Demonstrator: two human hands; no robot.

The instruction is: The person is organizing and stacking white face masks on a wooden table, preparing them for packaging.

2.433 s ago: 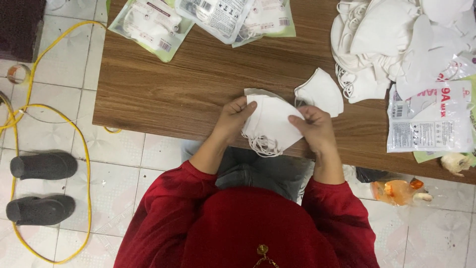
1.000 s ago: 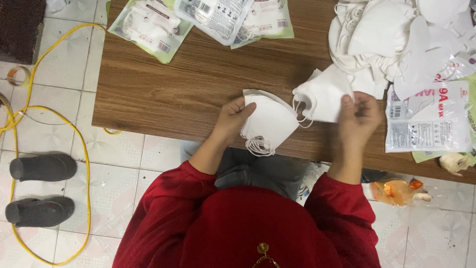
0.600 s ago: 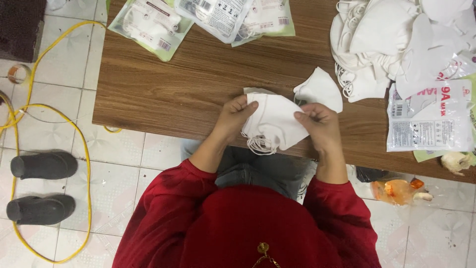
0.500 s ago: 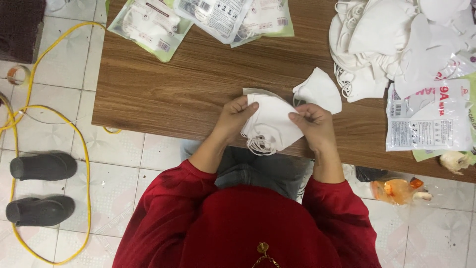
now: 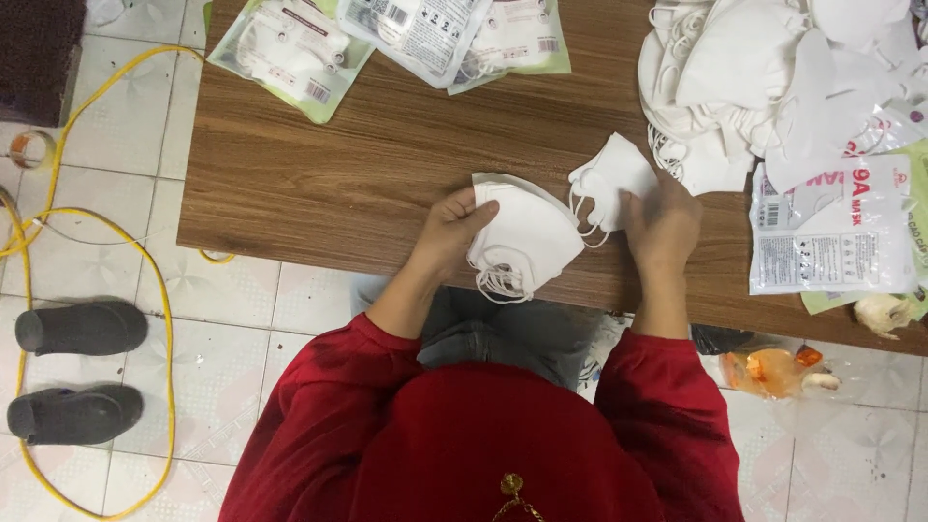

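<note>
My left hand (image 5: 452, 230) grips a stack of folded white face masks (image 5: 527, 237) near the front edge of the wooden table (image 5: 329, 184); their ear loops dangle below. My right hand (image 5: 662, 224) sits just right of the stack, fingers closed on a single white mask (image 5: 611, 176) lying on the table. A big heap of loose white masks (image 5: 764, 68) lies at the far right of the table, just beyond the right hand.
Several sealed mask packets (image 5: 406, 34) lie along the table's far edge, more flat printed packets (image 5: 831, 232) at the right. On the tiled floor: a yellow cable (image 5: 159, 319), two grey slippers (image 5: 77, 372), a tape roll (image 5: 27, 148), an orange bag (image 5: 773, 372).
My right hand left the stack and moved right to the single mask on the table. The left hand still holds the stack in about the same place.
</note>
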